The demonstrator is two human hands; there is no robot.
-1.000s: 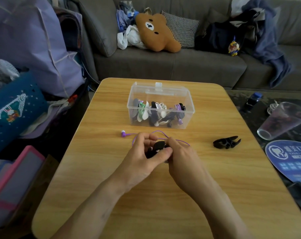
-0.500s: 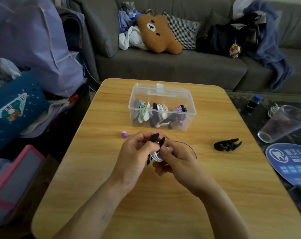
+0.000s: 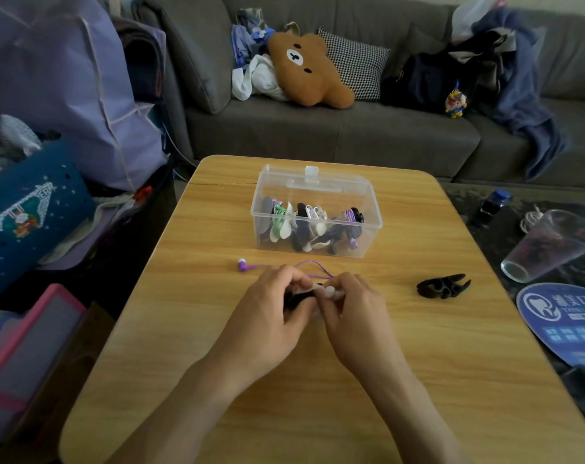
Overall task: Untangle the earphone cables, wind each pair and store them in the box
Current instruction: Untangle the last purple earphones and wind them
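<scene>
My left hand (image 3: 273,308) and my right hand (image 3: 353,311) meet over the middle of the wooden table (image 3: 318,380). Together they grip a black cable winder (image 3: 293,300) wrapped in white earphone cable, mostly hidden by the fingers. A purple earphone (image 3: 242,264) lies on the table just beyond my hands, its thin cable looping behind them. The clear plastic box (image 3: 371,226) stands open farther back, holding several wound earphone pairs. A second black winder (image 3: 443,286) lies empty to the right.
A tipped drinking glass (image 3: 549,246) and a blue round card (image 3: 566,323) lie on the dark surface right of the table. A grey sofa with a brown bear cushion (image 3: 308,70) is behind. Bags and a pink-edged case (image 3: 23,356) crowd the left.
My hands have closed tighter around the winder and the white cable, so its black prongs no longer stick up between the fingers. The purple cable loop lies flatter behind my hands.
</scene>
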